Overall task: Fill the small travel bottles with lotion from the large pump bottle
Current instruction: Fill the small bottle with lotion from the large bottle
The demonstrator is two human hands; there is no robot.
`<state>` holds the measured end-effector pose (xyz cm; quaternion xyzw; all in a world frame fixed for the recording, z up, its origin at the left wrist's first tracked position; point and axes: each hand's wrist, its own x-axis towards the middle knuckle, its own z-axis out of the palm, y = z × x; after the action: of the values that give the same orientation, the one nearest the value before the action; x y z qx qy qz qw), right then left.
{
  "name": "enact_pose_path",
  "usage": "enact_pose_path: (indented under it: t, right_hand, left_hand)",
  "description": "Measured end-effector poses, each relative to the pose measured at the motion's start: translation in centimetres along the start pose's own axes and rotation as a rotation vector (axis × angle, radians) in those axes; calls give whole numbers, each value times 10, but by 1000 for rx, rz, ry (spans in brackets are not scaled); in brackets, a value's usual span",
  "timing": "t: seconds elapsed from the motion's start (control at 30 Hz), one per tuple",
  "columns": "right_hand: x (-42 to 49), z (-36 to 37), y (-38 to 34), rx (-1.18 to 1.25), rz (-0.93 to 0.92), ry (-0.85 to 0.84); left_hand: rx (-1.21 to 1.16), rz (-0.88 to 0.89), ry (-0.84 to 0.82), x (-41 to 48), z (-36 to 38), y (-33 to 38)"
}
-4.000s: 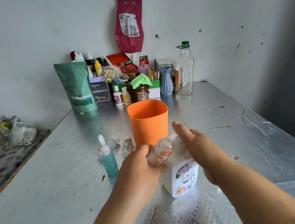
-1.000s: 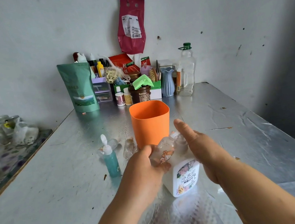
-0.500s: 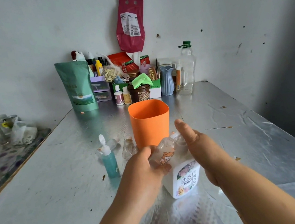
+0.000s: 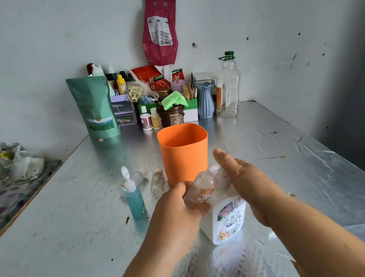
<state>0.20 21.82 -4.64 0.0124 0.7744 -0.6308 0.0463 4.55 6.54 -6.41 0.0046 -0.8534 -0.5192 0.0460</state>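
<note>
A clear travel bottle (image 4: 201, 189) with a cartoon sticker is gripped in the left hand (image 4: 177, 211), the fingers curled round its lower body. Its long axis is tilted, base towards the person, open white neck up and away to the right. The neck is tucked just under the right hand (image 4: 248, 180).

The right hand is laid over the top of the large white pump bottle (image 4: 229, 221), which stands upright on the bench (image 4: 75, 247) directly under both hands. The thumb is stretched straight forward. The other fingers and the pump head are hidden, so whether that hand is curled or flat cannot be told.

The step in hand is judged to be dispensing. The next press depends on the neck being kept in line below the hidden spout. The left hand is the nearer one for any correction, and lotion could be lost down the side if the tilt drifts.

Just behind the hands an orange cup (image 4: 184, 152) is seen. To its left a teal flip-cap bottle (image 4: 135, 201) stands upright, and 2 clear small bottles (image 4: 157, 181) lie on their sides, apparently unfilled.
</note>
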Motion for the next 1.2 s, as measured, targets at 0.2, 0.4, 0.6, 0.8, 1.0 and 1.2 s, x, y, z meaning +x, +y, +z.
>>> enact_pose_path:
  t: [0.2,0.4,0.6,0.8,1.0,1.2]
  right_hand:
    - [-9,-5,-5,84,2,-101]
    - [-15,-8,3,175,-14,-108]
    - [-20,-8,8,187,-33,-93]
    - [-28,-9,10,190,-68,-104]
    - [-33,-10,12,197,-89,-119]
    - [-38,-9,12,190,-93,-105]
  left_hand:
    - [-73,-8,-17,2,-3,-1]
    - [-215,-50,-70,0,-8,-1]
    - [-219,-38,-73,-2,-10,-2]
    - [-231,-29,-77,-4,-11,2]
    - [-230,-29,-68,-5,-11,4]
    - [-213,-12,-61,-6,-11,5]
